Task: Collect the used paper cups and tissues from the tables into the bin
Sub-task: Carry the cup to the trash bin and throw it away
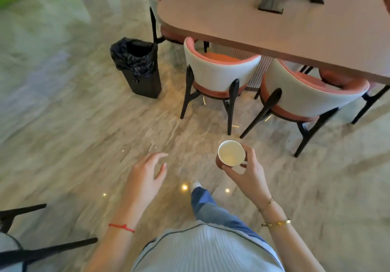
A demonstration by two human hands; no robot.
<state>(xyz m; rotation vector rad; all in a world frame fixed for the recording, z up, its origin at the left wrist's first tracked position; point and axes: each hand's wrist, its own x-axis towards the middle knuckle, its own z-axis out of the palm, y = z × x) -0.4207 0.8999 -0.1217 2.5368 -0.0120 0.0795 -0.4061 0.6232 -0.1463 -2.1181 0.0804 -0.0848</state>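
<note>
My right hand (pixel 249 172) grips a brown paper cup (pixel 231 154) with a white, empty-looking inside, held upright at waist height over the floor. My left hand (pixel 147 174) hangs beside it with fingers spread and nothing in it. A black bin (pixel 145 81) lined with a black bag stands on the floor ahead and to the left, its mouth uncovered, well beyond both hands. No tissues are visible.
A brown table (pixel 232 18) with a teal object and dark stands fills the upper right. Two white-and-pink chairs (pixel 219 71) (pixel 299 96) are tucked under its near edge, right of the bin. Another chair's black legs (pixel 42 248) show at lower left. Marble floor lies between me and the bin.
</note>
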